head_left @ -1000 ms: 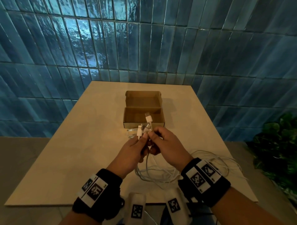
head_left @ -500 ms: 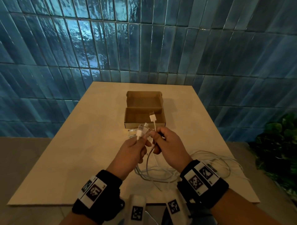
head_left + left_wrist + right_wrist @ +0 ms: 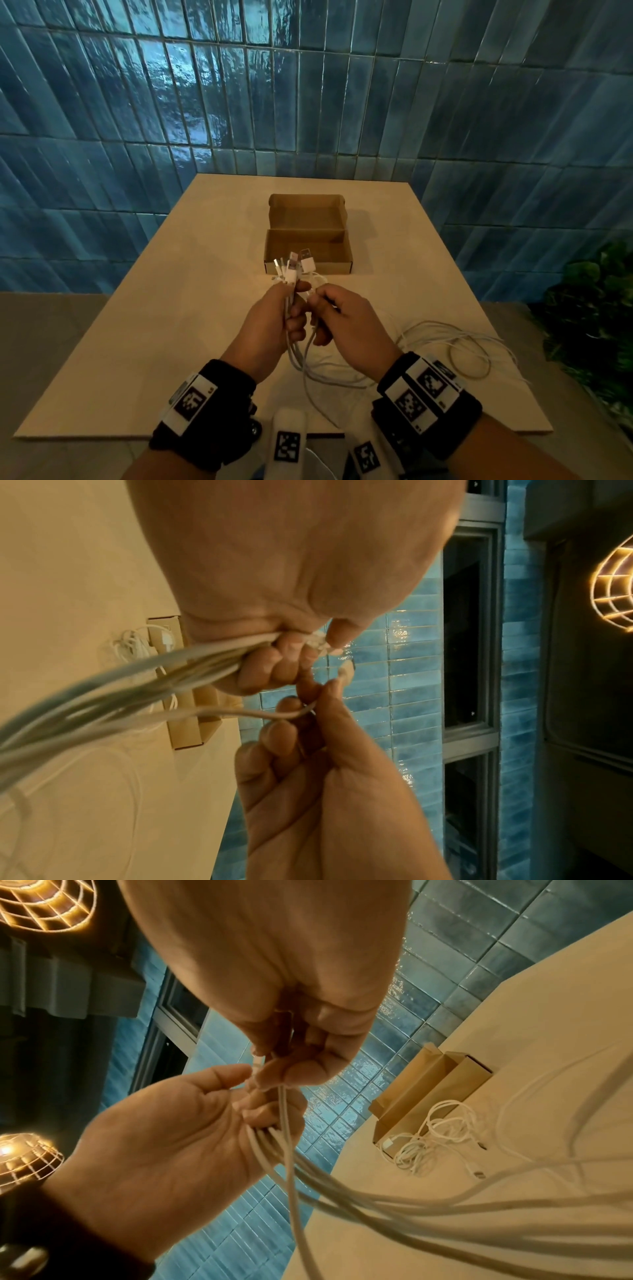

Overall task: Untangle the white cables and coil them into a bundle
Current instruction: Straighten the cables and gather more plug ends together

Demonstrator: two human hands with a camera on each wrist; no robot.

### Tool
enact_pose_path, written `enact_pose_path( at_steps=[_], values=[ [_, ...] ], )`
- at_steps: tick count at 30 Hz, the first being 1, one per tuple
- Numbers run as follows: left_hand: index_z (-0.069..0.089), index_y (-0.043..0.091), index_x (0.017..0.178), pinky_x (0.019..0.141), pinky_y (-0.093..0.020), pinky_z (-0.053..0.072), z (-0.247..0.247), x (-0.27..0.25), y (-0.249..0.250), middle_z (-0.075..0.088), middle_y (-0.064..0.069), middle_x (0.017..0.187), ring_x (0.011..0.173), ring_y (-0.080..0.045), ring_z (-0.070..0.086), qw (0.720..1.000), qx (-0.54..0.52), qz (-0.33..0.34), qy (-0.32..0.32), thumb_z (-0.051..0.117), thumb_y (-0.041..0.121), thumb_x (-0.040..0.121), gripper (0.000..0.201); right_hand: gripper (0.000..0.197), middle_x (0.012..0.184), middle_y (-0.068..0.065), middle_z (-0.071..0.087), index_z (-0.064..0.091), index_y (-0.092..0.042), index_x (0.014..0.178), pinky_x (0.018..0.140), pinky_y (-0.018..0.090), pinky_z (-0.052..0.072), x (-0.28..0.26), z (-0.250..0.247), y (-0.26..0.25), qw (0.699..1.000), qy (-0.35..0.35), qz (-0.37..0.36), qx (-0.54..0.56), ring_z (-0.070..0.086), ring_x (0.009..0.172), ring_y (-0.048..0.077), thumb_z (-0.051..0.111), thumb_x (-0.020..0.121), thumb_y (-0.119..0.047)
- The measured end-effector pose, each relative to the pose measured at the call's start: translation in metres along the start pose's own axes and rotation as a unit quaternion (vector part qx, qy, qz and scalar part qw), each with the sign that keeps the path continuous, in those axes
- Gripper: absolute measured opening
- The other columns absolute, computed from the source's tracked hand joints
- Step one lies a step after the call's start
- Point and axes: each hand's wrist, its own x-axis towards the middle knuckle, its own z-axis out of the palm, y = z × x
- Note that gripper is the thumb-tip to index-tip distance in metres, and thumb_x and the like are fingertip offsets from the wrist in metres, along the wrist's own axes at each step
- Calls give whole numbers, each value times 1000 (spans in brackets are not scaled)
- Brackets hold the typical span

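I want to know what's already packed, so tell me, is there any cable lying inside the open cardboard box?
No. In the head view the cardboard box shows only bare brown floor, and the white cables lie outside it on the table.

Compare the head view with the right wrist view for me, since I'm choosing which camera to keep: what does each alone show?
Head only: plugs fanned above the left hand, a plant. Right wrist only: a small cable tangle beside the box, lamps. Both: the right hand pinching one cable, the table.
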Motion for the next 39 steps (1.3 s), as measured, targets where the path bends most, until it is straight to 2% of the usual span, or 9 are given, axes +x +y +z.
enact_pose_path(
  at_steps=[3,12,18,20,24,29,32,35,39],
  values=[
    [58,6,102,52,-27,23,-2,-1,-3,36,0,62,51,-10,27,999,43,33,-6,32,26,105,33,24,64,1,55,56,-17,76,51,19,46,1,-3,3,1000,-4,-1,-10,53,49,7,47,98,-17],
    [50,9,85,48,-24,24,3,-1,-9,33,2,57,48,-10,24,992,92,84,5,30,37,104,39,24,67,1,57,57,-20,77,52,16,46,-2,-2,8,1000,-21,3,-21,55,50,5,47,98,-17],
    [41,13,72,52,-25,30,9,-6,-9,36,8,53,48,-7,32,989,116,92,15,29,43,103,44,27,65,2,58,60,-15,78,53,24,49,2,1,6,996,-7,-19,-84,54,51,9,46,99,-26],
    [43,14,73,51,-23,31,12,-7,-10,38,10,52,48,-6,33,987,124,96,19,35,44,101,42,30,66,1,59,57,-19,76,55,29,48,4,1,4,990,-5,-30,-141,55,56,14,42,100,-28],
    [51,13,76,51,-26,31,10,-4,-14,36,5,57,52,-12,32,986,121,104,55,56,35,95,30,29,65,-7,51,49,-25,76,54,22,36,5,-4,5,963,0,-78,-260,50,58,13,36,101,-28],
    [54,14,76,50,-28,31,12,-4,-19,37,5,56,52,-12,33,987,110,90,73,57,32,96,27,31,75,-7,55,60,-19,95,54,23,32,5,-3,15,931,1,-113,-348,50,65,15,34,102,-34],
    [57,9,86,52,-28,32,10,-1,-19,39,7,56,53,-10,34,985,116,92,92,53,33,97,26,26,84,-3,61,60,-18,94,63,29,42,5,-3,18,938,-10,-121,-325,55,73,15,40,100,-33],
    [58,13,88,57,-28,32,4,2,-15,39,3,66,59,-10,36,981,120,114,100,48,35,100,27,22,95,1,64,61,-12,94,74,35,46,1,-8,26,940,-60,-78,-326,58,84,18,45,98,-27],
    [58,11,82,80,-28,51,-4,6,-5,63,-3,78,80,-15,62,986,60,132,84,40,32,103,35,18,90,-1,67,59,-12,96,77,32,47,-5,-25,44,948,-136,-5,-288,60,83,16,42,98,-17]
  ],
)
